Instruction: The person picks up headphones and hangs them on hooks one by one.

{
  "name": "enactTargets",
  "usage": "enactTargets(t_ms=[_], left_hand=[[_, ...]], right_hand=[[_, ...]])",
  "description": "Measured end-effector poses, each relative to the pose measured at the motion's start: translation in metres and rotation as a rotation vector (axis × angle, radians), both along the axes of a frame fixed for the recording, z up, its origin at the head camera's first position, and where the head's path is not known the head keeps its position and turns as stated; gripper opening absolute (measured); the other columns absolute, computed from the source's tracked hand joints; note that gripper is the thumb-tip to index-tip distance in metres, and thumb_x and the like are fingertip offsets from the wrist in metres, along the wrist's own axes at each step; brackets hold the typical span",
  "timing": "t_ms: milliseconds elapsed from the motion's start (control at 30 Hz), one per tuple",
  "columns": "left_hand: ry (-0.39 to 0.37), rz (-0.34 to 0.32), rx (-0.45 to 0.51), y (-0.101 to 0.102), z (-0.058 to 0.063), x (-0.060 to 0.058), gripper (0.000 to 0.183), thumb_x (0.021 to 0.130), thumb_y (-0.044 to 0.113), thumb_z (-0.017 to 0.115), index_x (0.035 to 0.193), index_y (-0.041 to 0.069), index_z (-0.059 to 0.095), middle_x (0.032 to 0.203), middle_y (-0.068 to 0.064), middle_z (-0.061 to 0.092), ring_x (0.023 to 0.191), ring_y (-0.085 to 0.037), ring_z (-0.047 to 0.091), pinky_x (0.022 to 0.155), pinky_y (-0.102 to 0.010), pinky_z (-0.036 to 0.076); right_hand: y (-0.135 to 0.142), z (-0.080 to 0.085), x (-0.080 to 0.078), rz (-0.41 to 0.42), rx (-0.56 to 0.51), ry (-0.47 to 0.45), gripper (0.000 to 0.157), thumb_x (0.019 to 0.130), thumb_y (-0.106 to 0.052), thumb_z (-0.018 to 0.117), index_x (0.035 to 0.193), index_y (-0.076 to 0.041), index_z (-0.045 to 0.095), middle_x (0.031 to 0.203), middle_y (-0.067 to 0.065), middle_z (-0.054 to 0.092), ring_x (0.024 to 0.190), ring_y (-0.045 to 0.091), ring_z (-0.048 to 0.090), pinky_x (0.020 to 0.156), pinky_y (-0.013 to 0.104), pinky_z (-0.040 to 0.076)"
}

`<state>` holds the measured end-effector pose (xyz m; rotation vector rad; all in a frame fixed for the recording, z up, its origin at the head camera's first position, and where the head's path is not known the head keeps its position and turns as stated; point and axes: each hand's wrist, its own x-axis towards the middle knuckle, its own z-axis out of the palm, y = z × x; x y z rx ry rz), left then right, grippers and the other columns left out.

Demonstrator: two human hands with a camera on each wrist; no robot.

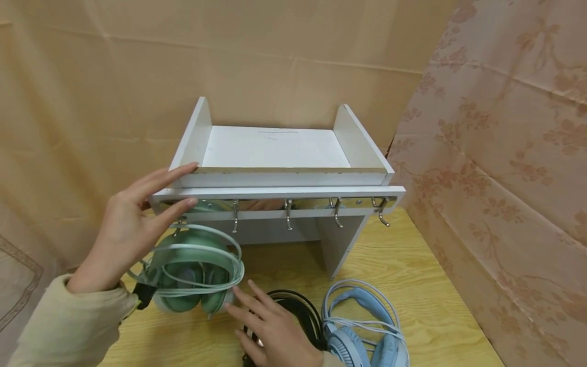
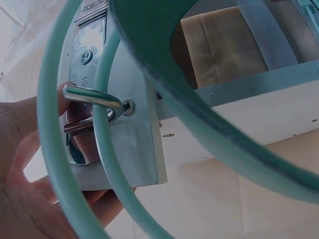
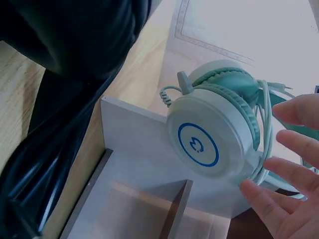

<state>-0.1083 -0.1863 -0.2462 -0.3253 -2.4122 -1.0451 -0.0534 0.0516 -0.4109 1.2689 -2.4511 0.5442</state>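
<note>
A white shelf rack (image 1: 284, 179) carries a row of metal hooks along its front rail. My left hand (image 1: 124, 229) grips the rack's left end, thumb on the front rail and fingers over the top. Green headphones (image 1: 181, 303), wrapped in their own pale cable, hang at the leftmost hook (image 2: 94, 97). The left wrist view shows a loop of that cable behind the hook's curved tip. Below, my right hand (image 1: 282, 329) has its fingers spread, the fingertips right at the cable beside the white ear cup (image 3: 199, 142).
Black headphones with a coiled cable (image 1: 316, 321) lie on the wooden table (image 1: 426, 306), partly hidden by my right hand. Light blue headphones (image 1: 348, 346) lie to their right. Several other hooks (image 1: 289, 214) hold nothing. Tan and floral cloth (image 1: 518, 153) hangs behind and at the right.
</note>
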Motion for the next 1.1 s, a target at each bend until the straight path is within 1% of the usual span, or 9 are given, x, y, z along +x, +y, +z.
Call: enactTargets(t_ms=[67,167,300,400,600,800,867,967,1100], left_hand=[[0.008,-0.004,-0.004,0.000,0.000,0.000,0.054,0.079,0.020,0.074,0.127,0.038,0.055,0.135,-0.007,0.053,0.106,-0.003,0.050,0.062,-0.016,0.032],[0.019,-0.005,-0.003,0.001,-0.001,0.000,0.054,0.079,0.020,0.074,0.126,0.037,0.056,0.133,-0.007,0.053,0.095,0.003,0.047,0.058,-0.016,0.032],[0.018,-0.009,0.011,0.001,0.000,-0.001,0.053,0.079,0.019,0.074,0.126,0.038,0.056,0.133,-0.007,0.054,0.109,-0.012,0.052,0.064,-0.012,0.032],[0.016,-0.011,0.017,0.001,0.001,-0.001,0.053,0.078,0.019,0.074,0.125,0.038,0.057,0.133,-0.007,0.054,0.118,-0.023,0.051,0.069,-0.010,0.032],[0.037,-0.015,0.018,0.001,0.001,-0.001,0.053,0.078,0.017,0.074,0.125,0.036,0.058,0.131,-0.007,0.056,0.119,-0.023,0.050,0.066,-0.011,0.033],[0.024,-0.017,0.022,0.000,-0.001,0.000,0.053,0.078,0.017,0.074,0.125,0.035,0.058,0.132,-0.007,0.055,0.120,-0.024,0.049,0.067,-0.010,0.032],[0.029,-0.022,0.023,0.000,-0.001,0.000,0.053,0.078,0.017,0.074,0.125,0.035,0.058,0.132,-0.007,0.055,0.119,-0.021,0.049,0.068,-0.010,0.032],[0.046,-0.030,0.022,0.001,-0.001,-0.001,0.053,0.078,0.016,0.074,0.125,0.034,0.058,0.132,-0.006,0.055,0.117,-0.009,0.050,0.070,-0.009,0.032],[0.075,-0.035,0.018,0.002,-0.001,-0.002,0.054,0.078,0.013,0.074,0.125,0.033,0.058,0.130,-0.006,0.056,0.108,0.009,0.047,0.069,-0.010,0.033]], right_hand=[[0.003,-0.001,0.001,-0.014,-0.004,-0.006,0.043,0.097,-0.031,0.048,0.138,-0.021,0.044,0.146,0.002,0.040,0.137,0.022,0.033,0.100,0.030,0.042],[0.009,-0.003,0.003,-0.036,-0.003,-0.045,0.042,0.096,-0.031,0.050,0.137,-0.021,0.045,0.145,0.000,0.041,0.135,0.022,0.036,0.099,0.032,0.043],[0.016,-0.006,0.001,-0.064,0.014,-0.055,0.043,0.096,-0.032,0.048,0.138,-0.022,0.044,0.144,0.000,0.042,0.133,0.023,0.040,0.098,0.033,0.044],[0.020,-0.006,0.000,-0.080,0.029,-0.052,0.043,0.097,-0.033,0.047,0.138,-0.022,0.044,0.144,0.000,0.042,0.133,0.023,0.041,0.098,0.033,0.044],[0.030,-0.004,-0.001,-0.110,0.072,-0.170,0.044,0.098,-0.036,0.044,0.140,-0.026,0.039,0.144,-0.001,0.042,0.134,0.023,0.039,0.098,0.038,0.044],[0.043,-0.007,0.003,-0.166,0.103,-0.282,0.047,0.098,-0.045,0.036,0.142,-0.029,0.035,0.146,-0.001,0.039,0.133,0.022,0.039,0.097,0.040,0.044],[0.047,-0.010,0.004,-0.189,0.116,-0.282,0.047,0.097,-0.046,0.037,0.141,-0.028,0.037,0.145,0.000,0.040,0.132,0.021,0.041,0.095,0.038,0.045],[0.053,-0.012,0.006,-0.230,0.151,-0.286,0.048,0.095,-0.047,0.043,0.139,-0.027,0.041,0.142,0.001,0.042,0.128,0.020,0.044,0.092,0.038,0.047],[0.062,-0.011,0.008,-0.300,0.207,-0.376,0.050,0.092,-0.044,0.053,0.137,-0.024,0.044,0.138,0.006,0.046,0.123,0.023,0.048,0.087,0.041,0.048]])
